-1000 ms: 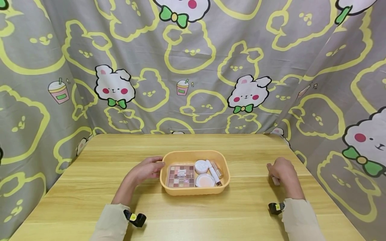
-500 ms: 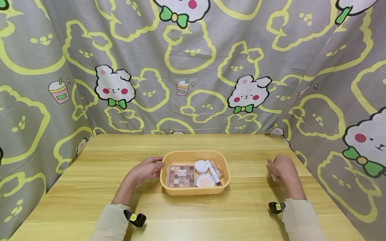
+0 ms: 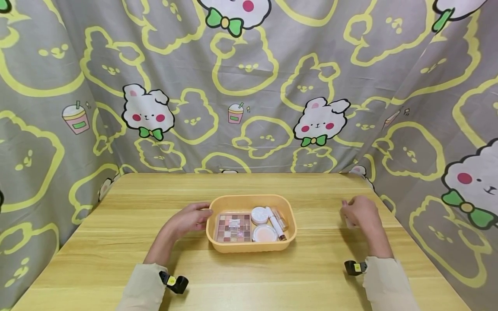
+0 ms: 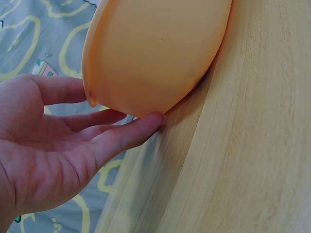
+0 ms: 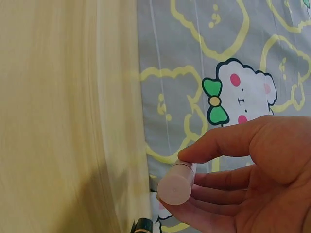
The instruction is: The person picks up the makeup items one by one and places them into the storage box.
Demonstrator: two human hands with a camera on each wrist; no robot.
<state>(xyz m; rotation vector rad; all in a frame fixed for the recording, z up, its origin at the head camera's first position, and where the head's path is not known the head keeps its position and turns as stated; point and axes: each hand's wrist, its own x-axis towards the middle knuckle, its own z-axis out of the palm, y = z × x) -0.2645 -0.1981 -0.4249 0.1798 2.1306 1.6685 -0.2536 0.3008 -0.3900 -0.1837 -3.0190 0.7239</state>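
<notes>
A yellow-orange plastic basket (image 3: 250, 247) stands at the middle of the table. My left hand (image 3: 190, 219) grips its left end: in the left wrist view one digit meets the rim and other fingertips touch the outer wall. Inside lie an eyeshadow palette (image 3: 234, 233), a white round case (image 3: 260, 214), a clear-lidded powder compact (image 3: 265, 233), a white tube with a brown end (image 3: 277, 224) and a clear tube (image 3: 281, 218). At the right, my right hand (image 3: 362, 214) pinches a small pale pink cylindrical tube (image 5: 176, 188) between thumb and fingers, its round end facing the right wrist camera.
The wooden table (image 3: 249, 280) is bounded at the back and both sides by a grey patterned curtain (image 3: 253, 142). A dark green cylinder end (image 5: 144, 224) with a gold band shows at the bottom of the right wrist view; what it belongs to is hidden.
The right hand has moved slightly up and leftward in the head view, taking the pale pink tube with it. Left hand and basket have stayed in place.
</notes>
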